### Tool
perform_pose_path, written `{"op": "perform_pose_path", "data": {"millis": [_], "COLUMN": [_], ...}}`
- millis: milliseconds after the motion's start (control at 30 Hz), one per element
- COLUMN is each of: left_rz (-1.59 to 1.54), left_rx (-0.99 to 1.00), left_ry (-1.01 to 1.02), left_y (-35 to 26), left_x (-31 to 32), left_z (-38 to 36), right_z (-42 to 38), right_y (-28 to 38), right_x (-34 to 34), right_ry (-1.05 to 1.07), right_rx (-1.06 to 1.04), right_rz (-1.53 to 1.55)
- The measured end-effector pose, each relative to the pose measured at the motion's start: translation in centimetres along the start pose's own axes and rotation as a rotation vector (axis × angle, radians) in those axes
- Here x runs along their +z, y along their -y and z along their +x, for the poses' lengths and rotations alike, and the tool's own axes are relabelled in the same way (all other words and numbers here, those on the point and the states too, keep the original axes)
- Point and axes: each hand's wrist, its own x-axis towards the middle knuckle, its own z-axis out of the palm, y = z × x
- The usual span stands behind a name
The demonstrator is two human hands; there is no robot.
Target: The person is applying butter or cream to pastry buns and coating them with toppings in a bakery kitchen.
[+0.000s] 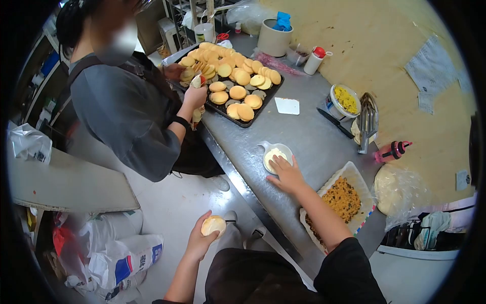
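A small round pastry [213,226] with a pale top is held in my left hand [202,234], in front of my body and off the table's edge. Over a small white bowl [268,147] on the steel table is my right hand [286,175], fingers spread and fingertips at the pale, crumbly contents [274,155]. Beside my right forearm stands a white tub [365,195] of orange-brown crumbly filling [341,199].
A co-worker [121,101] stands at the left, hands at a dark tray [279,82] of round pastries. A knife [336,123], a tub of yellow filling [346,99], a metal whisk [368,121] and a pink bottle [392,151] lie or stand along the wall.
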Motion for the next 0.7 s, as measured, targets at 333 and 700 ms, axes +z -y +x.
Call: {"op": "perform_pose_path", "data": {"millis": [333, 700], "left_rz": [0.574, 0.655], "left_rx": [0.591, 0.91], "left_ry": [0.003, 0.061], "left_y": [-7.9, -11.6], "left_x": [3.2, 7.6], "left_z": [-1.3, -3.0], "right_z": [-4.7, -14.9], "right_y": [4.2, 12.0], "right_x": [-9.1, -15.3], "right_ry": [-0.228, -0.461], "right_rx": [-0.226, -0.485], "right_rz": [0.366, 0.302]}}
